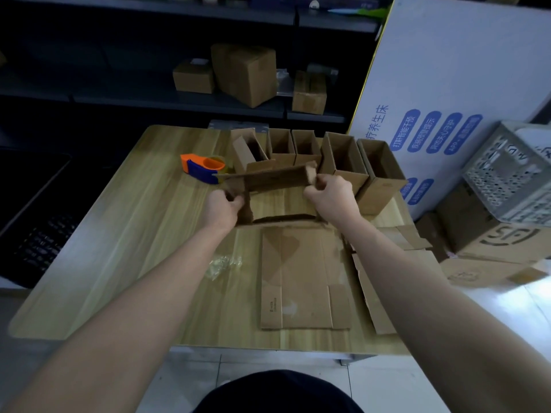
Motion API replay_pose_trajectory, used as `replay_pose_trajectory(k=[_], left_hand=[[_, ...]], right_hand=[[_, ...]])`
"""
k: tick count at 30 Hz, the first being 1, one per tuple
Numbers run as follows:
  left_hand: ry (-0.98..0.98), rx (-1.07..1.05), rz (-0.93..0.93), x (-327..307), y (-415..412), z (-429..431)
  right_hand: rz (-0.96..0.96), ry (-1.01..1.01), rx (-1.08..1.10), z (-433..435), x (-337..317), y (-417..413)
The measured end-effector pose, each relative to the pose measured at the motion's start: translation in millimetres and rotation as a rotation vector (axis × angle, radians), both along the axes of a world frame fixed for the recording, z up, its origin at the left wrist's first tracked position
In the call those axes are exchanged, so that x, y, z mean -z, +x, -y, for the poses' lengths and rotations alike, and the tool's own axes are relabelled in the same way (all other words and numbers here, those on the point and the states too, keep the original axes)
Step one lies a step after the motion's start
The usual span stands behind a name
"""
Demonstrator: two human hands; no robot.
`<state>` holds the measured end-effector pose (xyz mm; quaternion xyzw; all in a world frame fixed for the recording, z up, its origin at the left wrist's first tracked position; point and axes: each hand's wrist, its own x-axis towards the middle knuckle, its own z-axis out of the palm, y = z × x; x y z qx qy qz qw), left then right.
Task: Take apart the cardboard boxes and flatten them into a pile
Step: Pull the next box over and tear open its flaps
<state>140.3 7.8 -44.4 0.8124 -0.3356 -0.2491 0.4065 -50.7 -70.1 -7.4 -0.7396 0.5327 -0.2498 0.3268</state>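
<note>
I hold an opened cardboard box (275, 181) above the middle of the wooden table (134, 222); I can see the tabletop through it. My left hand (222, 208) grips its left side wall. My right hand (331, 196) pinches its right top corner. Below the box lies a pile of flattened cardboard (304, 278), with more flat pieces (375, 296) toward the right edge. Several open boxes (343, 162) stand in a row along the table's far side.
An orange and blue tape dispenser (204, 168) sits far left of the held box. Crumpled clear tape (223, 263) lies left of the pile. Closed boxes (244, 74) fill a dark shelf behind. A white board (447, 70), a grey crate (512, 177) and floor boxes (489, 242) stand right.
</note>
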Motion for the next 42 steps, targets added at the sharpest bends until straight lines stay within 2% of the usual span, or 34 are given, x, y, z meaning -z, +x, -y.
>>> replay_pose_trajectory(k=[5,8,11,13,15,16,19,21,23,26,31,33,37,39,42], left_hand=[[-0.122,-0.017,-0.032,11,5,-3],[-0.188,-0.175,-0.088,6,3,-1],[-0.279,-0.268,-0.407,5,4,6],[-0.249,-0.174,-0.735,4,1,8],[-0.155,-0.035,-0.900,4,-8,11],[-0.138,-0.032,-0.928,5,-12,14],[-0.106,-0.197,-0.838,15,-15,24],[-0.100,-0.282,-0.797,22,-8,22],[-0.100,-0.271,-0.818,27,1,16],[-0.025,-0.165,-0.822,28,9,7],[0.077,-0.076,-0.726,42,12,0],[0.198,-0.018,-0.641,55,15,-3],[0.469,0.183,-0.541,77,9,-15],[0.489,0.201,-0.436,81,2,-21],[0.463,0.246,-0.385,97,-4,-24]], right_hand=[[0.028,0.104,-0.069,-2,-6,-5],[-0.060,0.171,-0.108,-3,-4,-7],[-0.180,0.187,-0.134,-7,7,-9],[-0.207,0.158,-0.142,-12,10,-4],[-0.275,0.165,-0.240,-21,10,5],[-0.331,0.166,-0.318,-27,9,10],[-0.452,0.194,-0.522,-36,15,18],[-0.348,0.314,-0.557,-34,24,15],[-0.234,0.334,-0.413,-23,32,9],[-0.247,0.197,-0.094,0,49,0],[-0.077,0.484,0.127,15,75,-17],[-0.056,0.528,0.176,14,85,-20],[-0.182,0.515,0.245,12,101,-14],[-0.238,0.518,0.237,12,111,-11],[-0.350,0.494,0.213,9,125,-15]])
